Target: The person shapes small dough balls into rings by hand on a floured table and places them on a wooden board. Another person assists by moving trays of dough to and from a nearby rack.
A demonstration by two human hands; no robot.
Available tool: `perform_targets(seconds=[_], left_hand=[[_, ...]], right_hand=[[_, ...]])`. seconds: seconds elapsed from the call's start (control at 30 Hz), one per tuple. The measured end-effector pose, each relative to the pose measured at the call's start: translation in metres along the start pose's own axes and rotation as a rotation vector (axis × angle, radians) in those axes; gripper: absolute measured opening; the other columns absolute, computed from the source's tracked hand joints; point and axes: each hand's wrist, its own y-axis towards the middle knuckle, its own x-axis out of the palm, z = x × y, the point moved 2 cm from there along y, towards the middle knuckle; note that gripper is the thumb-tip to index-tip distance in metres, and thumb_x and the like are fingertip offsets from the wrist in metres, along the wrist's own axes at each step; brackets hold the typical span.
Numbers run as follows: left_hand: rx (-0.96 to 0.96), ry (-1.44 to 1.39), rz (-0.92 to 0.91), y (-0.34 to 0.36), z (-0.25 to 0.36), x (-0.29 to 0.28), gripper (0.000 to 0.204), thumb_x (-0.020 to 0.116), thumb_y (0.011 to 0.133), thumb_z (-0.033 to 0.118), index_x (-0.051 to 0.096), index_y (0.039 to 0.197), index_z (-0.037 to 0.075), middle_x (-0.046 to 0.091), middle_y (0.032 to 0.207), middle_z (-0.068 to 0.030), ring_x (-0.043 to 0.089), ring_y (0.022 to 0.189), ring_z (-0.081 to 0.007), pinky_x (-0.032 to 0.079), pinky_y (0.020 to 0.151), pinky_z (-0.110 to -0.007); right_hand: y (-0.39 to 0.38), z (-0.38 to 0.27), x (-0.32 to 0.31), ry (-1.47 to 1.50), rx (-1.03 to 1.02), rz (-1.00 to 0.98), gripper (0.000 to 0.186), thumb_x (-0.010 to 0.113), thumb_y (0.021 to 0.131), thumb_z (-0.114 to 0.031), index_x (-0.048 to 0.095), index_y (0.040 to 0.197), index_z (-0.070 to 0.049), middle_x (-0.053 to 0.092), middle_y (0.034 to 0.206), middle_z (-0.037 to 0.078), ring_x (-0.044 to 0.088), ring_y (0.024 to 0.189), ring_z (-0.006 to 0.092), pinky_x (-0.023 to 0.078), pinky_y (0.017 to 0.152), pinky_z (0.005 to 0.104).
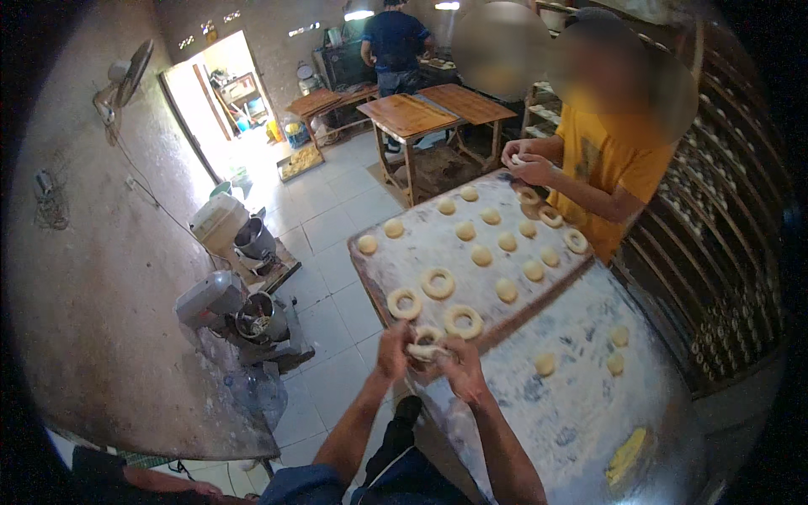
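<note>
Between both hands, at the near corner of the floured board [459, 278], is a pale dough ring [423, 352]. My left hand [393, 352] has its fingers closed on the ring's left side. On its right side, my right hand [462, 370] grips it too. Just beyond lies another dough ring [429, 334], partly hidden by the held one. More rings, such as the one by my right hand [463, 321] and the one farther left [404, 303], rest close by. Round dough balls [481, 255] are spread over the board's middle and far part.
A floured table [581, 421] to the right bears several dough balls and a yellow lump [627, 459]. Across the board, a person in an orange shirt [602, 160] handles dough before tall racks [715, 227]. Mixers [210, 299] stand left; another person [396, 42] stands behind wooden tables [412, 114].
</note>
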Motion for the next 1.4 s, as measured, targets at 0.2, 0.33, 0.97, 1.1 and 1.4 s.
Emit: perform_targets(seconds=[0.2, 0.33, 0.97, 1.1, 1.4], left_hand=[[-0.609, -0.225, 0.242, 0.153, -0.091, -0.096, 0.011, 0.059, 0.087, 0.010, 0.058, 0.086, -0.001, 0.058, 0.081, -0.0181, 0.059, 0.075, -0.0393, 0.049, 0.066, -0.045], [-0.024, 0.774, 0.073, 0.173, -0.103, -0.115, 0.015, 0.065, 0.087, 0.014, 0.062, 0.092, 0.000, 0.060, 0.089, -0.0170, 0.060, 0.085, -0.0363, 0.048, 0.075, -0.047], [-0.392, 0.574, -0.422, 0.256, -0.159, -0.145, 0.035, 0.080, 0.071, 0.026, 0.064, 0.079, -0.004, 0.065, 0.071, -0.0187, 0.065, 0.064, -0.0279, 0.051, 0.058, -0.044], [-0.151, 0.351, -0.325, 0.243, -0.102, -0.124, 0.030, 0.074, 0.078, 0.012, 0.060, 0.099, -0.004, 0.067, 0.089, -0.0139, 0.064, 0.079, -0.0219, 0.051, 0.070, -0.035], [-0.057, -0.100, -0.785, 0.042, 0.045, 0.118, 0.036, 0.076, 0.084, 0.009, 0.056, 0.112, 0.000, 0.063, 0.101, -0.0154, 0.064, 0.093, -0.0286, 0.051, 0.084, -0.035]], right_hand=[[0.171, 0.044, 0.082, -0.388, 0.419, -0.021, 0.056, 0.075, 0.076, -0.020, 0.053, 0.123, 0.002, 0.069, 0.095, 0.019, 0.068, 0.092, 0.0309, 0.052, 0.085, 0.0426], [0.202, 0.060, 0.094, -0.805, 0.424, -0.013, 0.068, 0.075, 0.076, -0.022, 0.044, 0.132, 0.003, 0.064, 0.113, 0.027, 0.062, 0.106, 0.0428, 0.049, 0.093, 0.0501], [0.316, 0.131, 0.120, -0.492, 0.192, 0.001, 0.040, 0.081, 0.059, -0.026, 0.063, 0.087, -0.004, 0.069, 0.081, 0.016, 0.068, 0.076, 0.0249, 0.053, 0.068, 0.0411], [0.158, 0.061, 0.035, -0.315, 0.251, 0.280, 0.040, 0.079, 0.075, -0.022, 0.063, 0.106, -0.002, 0.070, 0.093, 0.017, 0.069, 0.086, 0.0277, 0.053, 0.080, 0.0372], [-0.150, 0.000, -0.127, -1.168, 0.724, 0.801, 0.029, 0.081, 0.071, -0.018, 0.066, 0.091, -0.005, 0.069, 0.079, 0.013, 0.069, 0.077, 0.0301, 0.052, 0.068, 0.0409]])
